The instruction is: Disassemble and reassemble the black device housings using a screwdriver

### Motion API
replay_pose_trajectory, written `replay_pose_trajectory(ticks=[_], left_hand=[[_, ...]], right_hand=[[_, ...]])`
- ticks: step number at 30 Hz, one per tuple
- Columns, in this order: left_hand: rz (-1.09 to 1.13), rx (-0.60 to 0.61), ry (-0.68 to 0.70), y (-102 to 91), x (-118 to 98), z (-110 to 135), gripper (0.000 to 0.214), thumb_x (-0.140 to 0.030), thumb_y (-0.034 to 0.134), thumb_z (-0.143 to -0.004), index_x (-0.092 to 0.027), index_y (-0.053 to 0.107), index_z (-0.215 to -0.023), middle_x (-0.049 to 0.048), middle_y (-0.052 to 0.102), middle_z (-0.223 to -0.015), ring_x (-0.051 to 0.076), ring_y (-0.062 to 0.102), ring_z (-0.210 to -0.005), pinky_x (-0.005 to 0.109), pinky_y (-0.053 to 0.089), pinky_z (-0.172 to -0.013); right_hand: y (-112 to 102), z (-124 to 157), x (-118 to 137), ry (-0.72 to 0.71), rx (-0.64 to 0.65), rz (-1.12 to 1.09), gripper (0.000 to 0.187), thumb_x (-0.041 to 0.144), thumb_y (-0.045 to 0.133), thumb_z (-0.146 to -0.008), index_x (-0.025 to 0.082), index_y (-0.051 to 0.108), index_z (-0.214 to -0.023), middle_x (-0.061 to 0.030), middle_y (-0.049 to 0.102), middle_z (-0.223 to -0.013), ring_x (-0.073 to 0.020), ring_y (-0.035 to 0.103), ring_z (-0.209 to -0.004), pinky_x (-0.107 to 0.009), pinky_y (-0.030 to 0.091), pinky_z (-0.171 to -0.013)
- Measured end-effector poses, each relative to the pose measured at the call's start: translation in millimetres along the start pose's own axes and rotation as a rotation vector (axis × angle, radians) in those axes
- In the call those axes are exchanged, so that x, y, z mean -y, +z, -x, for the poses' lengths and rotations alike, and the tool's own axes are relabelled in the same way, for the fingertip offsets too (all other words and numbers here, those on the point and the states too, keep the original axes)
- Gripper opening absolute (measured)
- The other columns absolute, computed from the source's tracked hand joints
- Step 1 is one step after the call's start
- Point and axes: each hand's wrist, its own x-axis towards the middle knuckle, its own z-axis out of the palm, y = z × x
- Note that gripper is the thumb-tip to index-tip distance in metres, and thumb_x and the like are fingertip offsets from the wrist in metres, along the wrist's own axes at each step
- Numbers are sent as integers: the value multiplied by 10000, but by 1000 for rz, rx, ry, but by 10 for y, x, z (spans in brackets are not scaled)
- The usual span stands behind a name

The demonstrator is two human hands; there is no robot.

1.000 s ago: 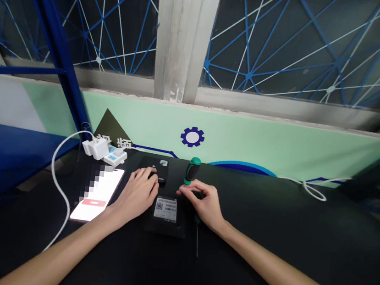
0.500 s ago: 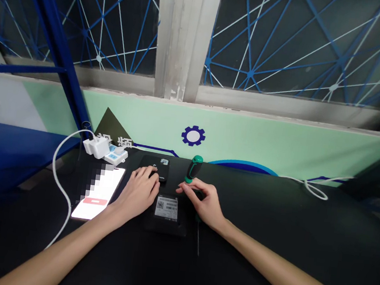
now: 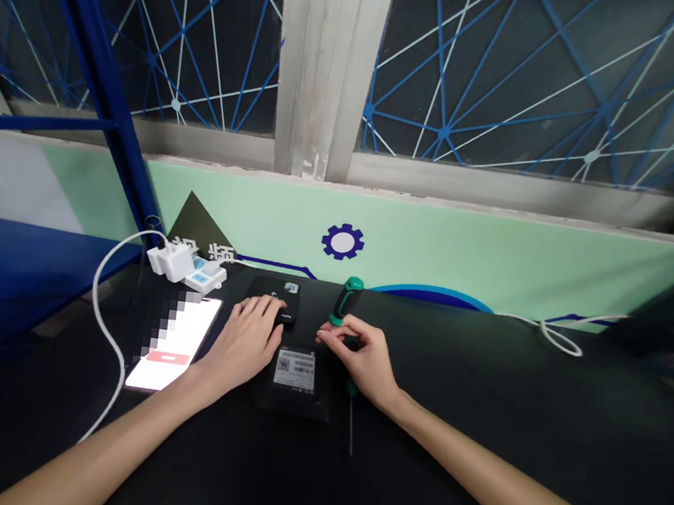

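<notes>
My right hand [image 3: 364,361] is closed, thumb and fingers pinched at the lower end of a screwdriver [image 3: 348,299] with a green and black handle. That screwdriver stands nearly upright, leaning a little right; its shaft and tip are hidden by the fingers. Partly under the same hand lies a second screwdriver [image 3: 351,426], its thin shaft pointing toward me. My left hand [image 3: 248,338] lies flat with fingers stretched, fingertips on a flat black case [image 3: 289,312] with a small sticker. Between my hands sits a black device [image 3: 294,403] bearing a white printed label [image 3: 296,369].
A lit phone [image 3: 179,340] lies left of my left hand. Behind it are a white power strip [image 3: 206,276] and a charger [image 3: 171,261] with a white cable [image 3: 98,280]. Another white cable [image 3: 560,339] lies at the back right. A blue metal frame [image 3: 91,50] rises at left.
The screwdriver handle has tipped slightly to the right, and my right fingertips have shifted a little the same way. My left hand has barely moved.
</notes>
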Motion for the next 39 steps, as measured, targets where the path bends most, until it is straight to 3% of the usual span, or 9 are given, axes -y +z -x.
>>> replay_pose_trajectory(ticks=[3, 10, 26, 39], left_hand=[[-15, 9, 18, 16, 20, 1, 269, -216, 399, -1016, -191, 536, -1246, 94, 610, -1247, 273, 551, -1186, 453, 444, -970], [-35, 4, 28, 26, 28, 5, 288, -225, 377, -1022, -189, 574, -1229, 107, 613, -1249, 288, 554, -1190, 462, 463, -956], [-46, 9, 26, 37, 33, 6, 289, -231, 380, -1023, -183, 574, -1232, 111, 608, -1263, 287, 543, -1212, 458, 457, -968], [-20, 0, 22, 44, 39, 6, 292, -240, 379, -1019, -202, 575, -1232, 104, 612, -1258, 283, 554, -1200, 452, 464, -960]], right_hand=[[2, 6, 4, 27, -17, -15, 275, 401, 758, -841, 218, 617, -691, -28, 776, -700, -230, 733, -730, -338, 544, -754], [1, 19, 13, 69, -15, -27, 308, 422, 751, -845, 223, 561, -707, -37, 791, -720, -227, 734, -690, -325, 519, -699], [2, 12, -1, 10, 29, -3, 235, 405, 674, -913, 200, 668, -799, -47, 761, -779, -180, 629, -653, -300, 485, -638], [-1, 22, 7, 8, 22, 22, 277, 447, 629, -940, 195, 702, -850, -63, 764, -832, -190, 650, -678, -314, 510, -658]])
